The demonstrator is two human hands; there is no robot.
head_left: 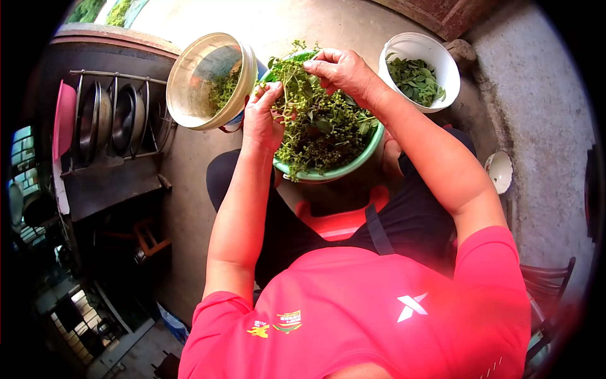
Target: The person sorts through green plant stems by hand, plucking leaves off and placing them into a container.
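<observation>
While floor (pixel 186 189) surrounds basin (pixel 353 167) (green), rack (pixel 120 76) holds pans (pixel 124 120).

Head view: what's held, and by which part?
A green sprig, at the fingertips of the left hand and right hand; which part each pinches can't be told.

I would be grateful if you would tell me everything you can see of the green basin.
The basin is round, mouth up, plastic-looking, with a shiny pale-green rim. It stands between a cream bucket and a white bucket. Leafy sprigs with small green berries fill it, hiding its inside and covering part of the rim. The left hand shows at its left edge, the right hand above its far part; whether either touches it, and what it rests on, cannot be told.
</observation>
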